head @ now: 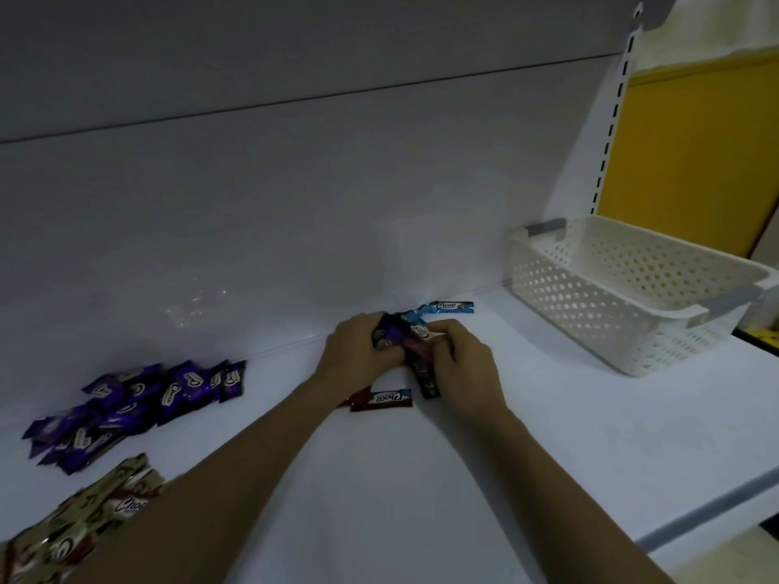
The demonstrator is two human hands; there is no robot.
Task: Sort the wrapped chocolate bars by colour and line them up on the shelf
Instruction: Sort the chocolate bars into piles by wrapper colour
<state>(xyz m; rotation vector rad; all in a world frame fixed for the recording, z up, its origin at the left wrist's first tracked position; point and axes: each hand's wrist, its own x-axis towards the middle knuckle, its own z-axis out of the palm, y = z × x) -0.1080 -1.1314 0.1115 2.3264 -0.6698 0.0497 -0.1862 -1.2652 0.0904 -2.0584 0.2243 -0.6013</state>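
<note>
On the white shelf (pixel 548 436) my left hand (pixel 358 351) grips a purple-wrapped chocolate bar (pixel 390 330) near the back wall. My right hand (pixel 463 360) curls round a dark red bar (pixel 421 364) right beside it, and the two bars touch between my hands. A light blue bar (pixel 451 306) lies just behind them against the wall. A red bar (pixel 381 400) lies in front, partly under my left wrist. Several purple bars (pixel 139 406) are heaped at the left, and gold-and-white bars (pixel 80 524) fill the bottom left corner.
A white perforated plastic basket (pixel 632 292) stands at the back right of the shelf. The shelf's front edge (pixel 695 512) runs diagonally at lower right. A slotted upright (pixel 615 120) and a yellow wall stand behind the basket.
</note>
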